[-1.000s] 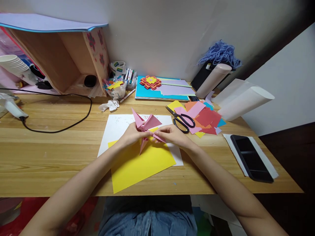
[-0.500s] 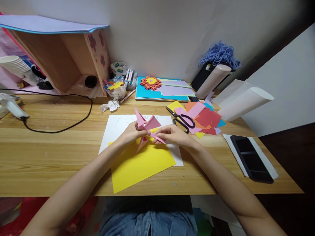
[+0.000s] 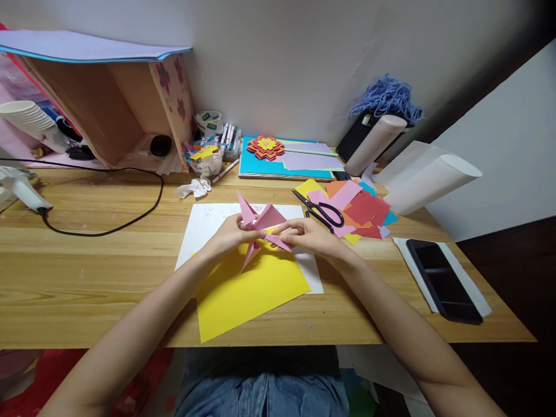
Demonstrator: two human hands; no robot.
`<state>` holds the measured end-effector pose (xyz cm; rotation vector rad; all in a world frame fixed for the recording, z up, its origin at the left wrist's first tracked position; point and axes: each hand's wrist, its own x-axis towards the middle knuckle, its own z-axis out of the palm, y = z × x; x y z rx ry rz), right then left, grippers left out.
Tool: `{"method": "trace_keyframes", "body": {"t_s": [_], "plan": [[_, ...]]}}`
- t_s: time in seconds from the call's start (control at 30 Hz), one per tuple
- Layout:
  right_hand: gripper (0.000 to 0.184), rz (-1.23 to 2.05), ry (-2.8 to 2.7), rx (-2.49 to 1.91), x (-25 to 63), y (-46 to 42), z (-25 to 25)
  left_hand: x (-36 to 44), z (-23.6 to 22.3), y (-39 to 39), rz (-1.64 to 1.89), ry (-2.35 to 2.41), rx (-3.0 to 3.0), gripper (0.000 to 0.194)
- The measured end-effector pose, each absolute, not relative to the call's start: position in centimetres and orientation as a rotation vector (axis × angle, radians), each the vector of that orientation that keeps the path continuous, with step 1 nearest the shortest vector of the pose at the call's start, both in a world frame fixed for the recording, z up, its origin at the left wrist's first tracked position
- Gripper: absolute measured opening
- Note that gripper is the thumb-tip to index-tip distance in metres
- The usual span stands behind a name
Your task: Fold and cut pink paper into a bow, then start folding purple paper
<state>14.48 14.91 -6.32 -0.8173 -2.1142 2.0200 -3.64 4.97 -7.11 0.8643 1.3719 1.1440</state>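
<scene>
A pink folded paper flower [image 3: 268, 218] with pointed petals is held above the white sheet [image 3: 200, 223] and the yellow paper [image 3: 252, 295]. My left hand [image 3: 232, 234] grips its centre from the left, thumb on top; part of the flower is hidden behind those fingers. On the other side my right hand [image 3: 306, 236] pinches the lower right petal between thumb and fingers, with the index finger reaching along its upper side. Black-handled scissors [image 3: 325, 215] lie just beyond my right hand, on a heap of coloured paper scraps [image 3: 362, 208].
At the back left stands an open cardboard box [image 3: 125, 110]. A glue gun [image 3: 21, 188] trails a black cable. A layered paper flower [image 3: 266, 147] rests on blue sheets [image 3: 252, 168]. To the right are a phone [image 3: 443, 281] and a white paper roll [image 3: 434, 179].
The pink flower has turned slightly, its lower petal shifting left. My right hand has slid a little along the right petal, and its index finger has straightened out over it.
</scene>
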Motion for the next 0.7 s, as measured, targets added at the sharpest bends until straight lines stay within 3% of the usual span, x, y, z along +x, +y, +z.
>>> {"method": "trace_keyframes", "body": {"t_s": [0.13, 0.3, 0.7], "plan": [[0.024, 1.974, -2.044, -0.825, 14.0, 14.1, -7.3, -3.2, -7.0, 4.8, 1.168, 1.38, 0.877, 0.045], [0.027, 1.889, -1.906, -0.819, 13.1, 12.7, -7.7, -2.5, -6.9, 4.7, 1.211, 1.394, 0.899, 0.042], [0.016, 1.943, -1.856, -0.843, 13.2, 13.4, -7.6, -2.7, -6.4, 4.6, 1.252, 1.312, 0.924, 0.035]]}}
